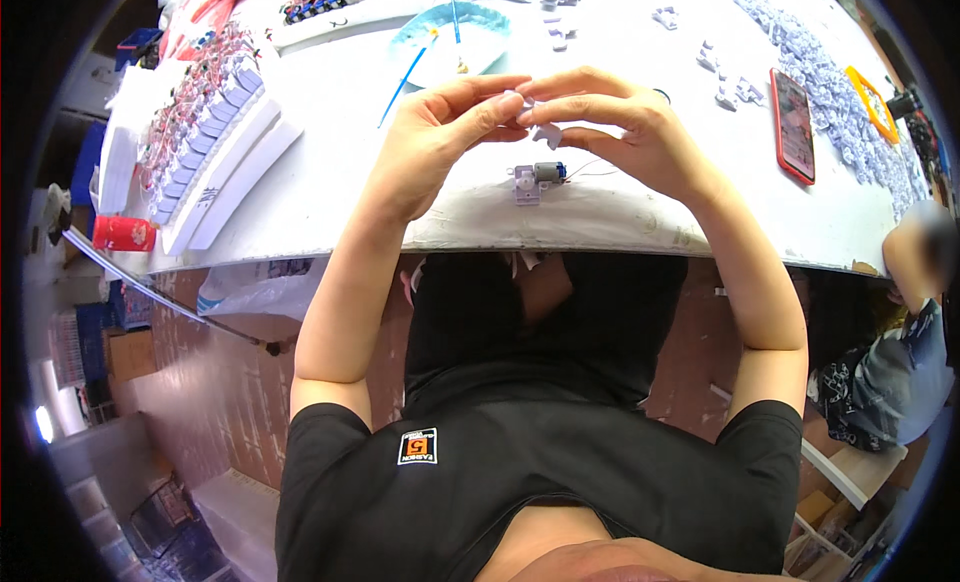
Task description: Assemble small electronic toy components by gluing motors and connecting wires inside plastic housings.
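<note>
My left hand (432,132) and my right hand (630,127) meet above the white table, fingertips together. Pinched between them is a small pale plastic part (528,104), mostly covered by the fingers. Another pale plastic piece (547,136) shows just under it, by my right thumb; whether it is held or joined to the first I cannot tell. Below the hands, near the table's front edge, lies a small motor (549,172) with thin wires, set against a pale plastic housing (525,187).
Beyond my hands sits a light blue dish (485,60) with thin blue sticks. Wired units fill a white tray (232,172) at left, beside a red can (125,234). At right are a red phone (792,127), loose pale parts (735,90), a large heap (835,92) and another person's arm (905,267).
</note>
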The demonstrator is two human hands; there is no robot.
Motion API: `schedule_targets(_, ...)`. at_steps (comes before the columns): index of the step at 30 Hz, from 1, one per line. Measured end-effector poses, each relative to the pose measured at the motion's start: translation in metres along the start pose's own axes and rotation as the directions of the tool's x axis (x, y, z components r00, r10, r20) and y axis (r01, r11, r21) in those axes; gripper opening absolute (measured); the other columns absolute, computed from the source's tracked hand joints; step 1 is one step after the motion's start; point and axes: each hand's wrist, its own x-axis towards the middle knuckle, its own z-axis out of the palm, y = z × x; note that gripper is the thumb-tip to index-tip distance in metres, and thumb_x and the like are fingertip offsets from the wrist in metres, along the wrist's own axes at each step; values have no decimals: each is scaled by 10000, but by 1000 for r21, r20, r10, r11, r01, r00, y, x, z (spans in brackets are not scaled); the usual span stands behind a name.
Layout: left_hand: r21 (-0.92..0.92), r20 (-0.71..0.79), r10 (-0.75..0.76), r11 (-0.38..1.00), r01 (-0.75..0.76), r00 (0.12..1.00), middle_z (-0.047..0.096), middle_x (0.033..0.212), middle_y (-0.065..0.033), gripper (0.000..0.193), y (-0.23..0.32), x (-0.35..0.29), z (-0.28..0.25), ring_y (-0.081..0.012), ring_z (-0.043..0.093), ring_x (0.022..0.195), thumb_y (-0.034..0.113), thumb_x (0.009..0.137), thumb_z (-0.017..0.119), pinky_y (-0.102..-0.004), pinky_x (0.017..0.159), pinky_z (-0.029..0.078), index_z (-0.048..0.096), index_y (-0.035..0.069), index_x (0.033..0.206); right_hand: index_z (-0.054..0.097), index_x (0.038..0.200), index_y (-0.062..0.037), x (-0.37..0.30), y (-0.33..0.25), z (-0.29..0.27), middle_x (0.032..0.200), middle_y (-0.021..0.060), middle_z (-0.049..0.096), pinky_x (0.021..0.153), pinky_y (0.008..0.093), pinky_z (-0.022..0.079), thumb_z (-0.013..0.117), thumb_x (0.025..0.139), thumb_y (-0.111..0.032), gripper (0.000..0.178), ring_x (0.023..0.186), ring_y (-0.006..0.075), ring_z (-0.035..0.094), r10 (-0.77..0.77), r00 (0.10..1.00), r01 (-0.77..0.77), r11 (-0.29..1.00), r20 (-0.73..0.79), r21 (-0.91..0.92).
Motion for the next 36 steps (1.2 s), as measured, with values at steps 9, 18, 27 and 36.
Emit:
schedule_targets(9, 209, -323, 394, 916, -342, 860, 667, 1106, -152, 335, -19, -33, 38, -196, 681, 983, -89, 821, 750, -306, 899, 564, 609, -43, 1122, 675, 1181, -44, -18, -18, 21, 1139, 88, 681, 912, 316, 545, 711, 877, -40, 306, 1016, 178, 678, 323, 932, -281, 930, -165, 238)
schedule_targets(18, 674, 190, 391, 615, -409, 901, 685, 1217, -144, 357, -12, -38, 9, -250, 617, 1184, 3, 698, 850, -362, 996, 486, 729, 43, 1031, 723, 1053, -37, -39, -13, 35, 1032, 73, 725, 856, 303, 554, 720, 831, -8, 224, 953, 204, 705, 180, 953, -165, 983, -243, 78)
schedule_targets(27, 683, 186, 284, 651, -331, 941, 675, 1227, -185, 403, -21, -44, 8, -266, 637, 1160, -47, 678, 847, -378, 1005, 495, 743, 19, 1061, 700, 1012, -45, -48, -3, 29, 984, 90, 705, 795, 353, 530, 702, 843, -71, 171, 896, 245, 665, 74, 975, -85, 995, -211, -43)
schedule_targets(36, 477, 19, 233, 852, -213, 972, 589, 1298, -298, 382, -34, -46, 0, -336, 571, 1255, -121, 777, 751, -437, 1073, 462, 637, -96, 1140, 640, 883, 0, -43, 1, 49, 884, 157, 649, 845, 404, 489, 649, 842, -89, 98, 922, 323, 608, -32, 825, -88, 979, -564, -185)
